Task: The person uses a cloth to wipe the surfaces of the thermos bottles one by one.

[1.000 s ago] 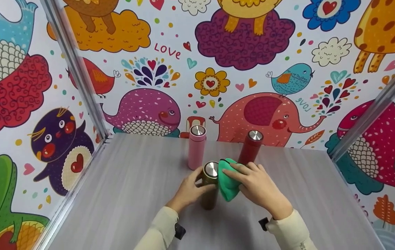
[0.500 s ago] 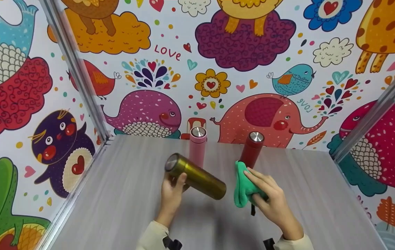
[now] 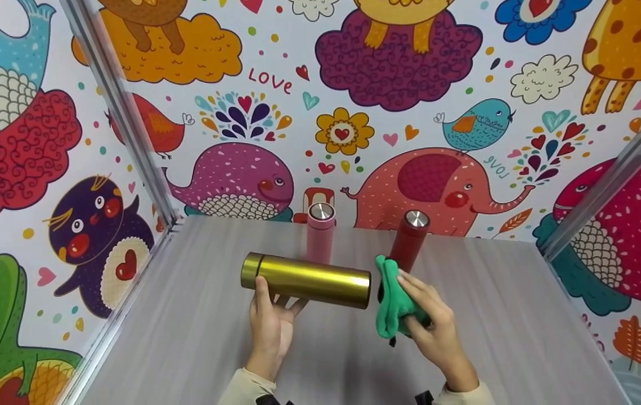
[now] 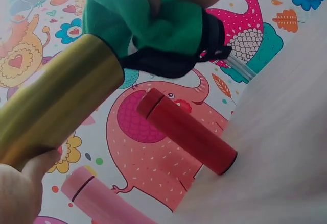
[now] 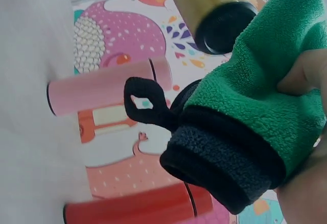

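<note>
The left hand grasps the gold bottle, its thumb in front and its other fingers partly hidden behind and below. The bottle is held aloft, nearly level, lid end towards nine o'clock and base towards three; its lid end is cut off in the left wrist view. The right hand pinches a green cloth, whose folds cover some of its fingers. The cloth is at three o'clock from the gold bottle, just beside the base; whether they touch cannot be told.

Just past twelve o'clock from the gold bottle, the pink bottle stands with its foot hidden behind it. At two o'clock stands the red bottle, its foot covered by the cloth and cut off in the right wrist view. Both sleeves run out of the head view at six o'clock, and the dark pieces at the wrists are hard to make out.

Counted: three bottles, one cloth with one black loop, two hands, one table.
</note>
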A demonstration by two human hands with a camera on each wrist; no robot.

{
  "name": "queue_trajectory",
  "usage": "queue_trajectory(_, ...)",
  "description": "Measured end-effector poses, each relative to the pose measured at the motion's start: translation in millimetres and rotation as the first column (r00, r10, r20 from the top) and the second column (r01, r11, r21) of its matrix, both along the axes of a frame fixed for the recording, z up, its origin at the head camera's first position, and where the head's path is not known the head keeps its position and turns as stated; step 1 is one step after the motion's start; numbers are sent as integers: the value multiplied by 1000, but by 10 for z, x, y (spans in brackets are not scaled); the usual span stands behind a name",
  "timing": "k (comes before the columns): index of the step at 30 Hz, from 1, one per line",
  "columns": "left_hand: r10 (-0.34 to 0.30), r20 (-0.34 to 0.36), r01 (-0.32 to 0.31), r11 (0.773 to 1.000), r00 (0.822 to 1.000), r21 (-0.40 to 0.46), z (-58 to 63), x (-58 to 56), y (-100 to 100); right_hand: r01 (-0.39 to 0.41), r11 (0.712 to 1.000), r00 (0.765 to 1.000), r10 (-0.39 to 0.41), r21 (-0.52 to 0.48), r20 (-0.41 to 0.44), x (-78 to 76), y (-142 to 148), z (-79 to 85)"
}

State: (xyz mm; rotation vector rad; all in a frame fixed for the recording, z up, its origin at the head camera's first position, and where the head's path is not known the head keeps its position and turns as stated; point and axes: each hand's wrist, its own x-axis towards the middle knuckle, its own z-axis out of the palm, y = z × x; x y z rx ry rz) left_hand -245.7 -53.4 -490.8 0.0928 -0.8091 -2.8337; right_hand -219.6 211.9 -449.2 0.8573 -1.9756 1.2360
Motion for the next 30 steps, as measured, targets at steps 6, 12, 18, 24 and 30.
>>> queue_trajectory(6, 34, 25, -34, 999, 999, 30, 15, 25, 72, -56, 998, 998, 55, 9, 6, -125, -178, -122)
queue_trajectory(12, 77, 27, -78, 995, 997, 63, 24, 8, 86, -62, 998, 997, 63, -9, 36, -35, -231, -261)
queue_trajectory(18, 91, 22, -92, 994, 996, 64, -8, -15, 89, -40, 999, 999, 40, 15, -34, 82, -263, -245)
queue_trajectory(24, 91, 34, -93, 993, 995, 69, -76, -37, 134, -24, 999, 990, 29, 34, -139, 102, -279, -154)
queue_trajectory(30, 74, 50, -77, 995, 996, 59, -134, -17, 173, -9, 999, 987, 17, 49, -162, 16, -258, -65)
